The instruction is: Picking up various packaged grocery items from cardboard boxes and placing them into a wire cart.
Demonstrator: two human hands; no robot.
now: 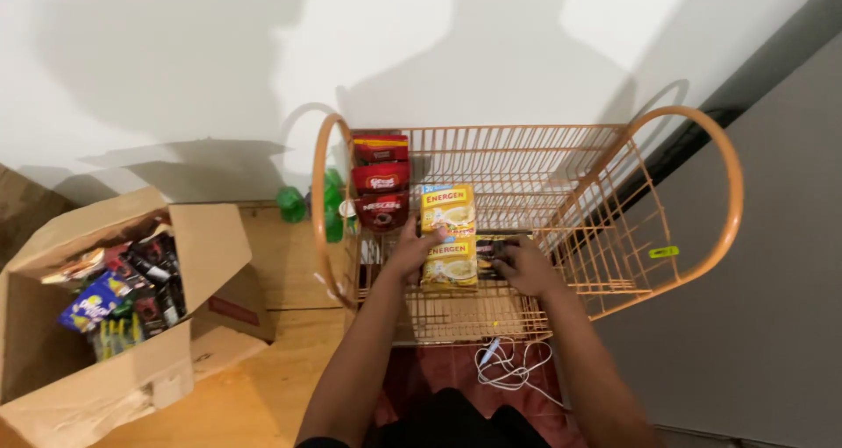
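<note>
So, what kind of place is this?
Probably a room at home or a small shop's back corner: an orange wire rack against a plain wall, an open cardboard box of sachets, a wooden floor.

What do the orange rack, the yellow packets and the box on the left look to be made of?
Orange rack: thin metal wire, it seems, coated matte orange; open grid. Yellow packets: glossy plastic film, catching light. Box: plain brown corrugated cardboard with creased flaps.

Open brown cardboard box (132,360) near left on wooden floor (263,387), stuffed with mixed small packets (118,295). Green plastic bottles (292,203) by white wall (175,62), far centre-left. White cable (513,365) coiled on dark red mat (421,373), near centre. Grey panel (763,308) right.
</note>
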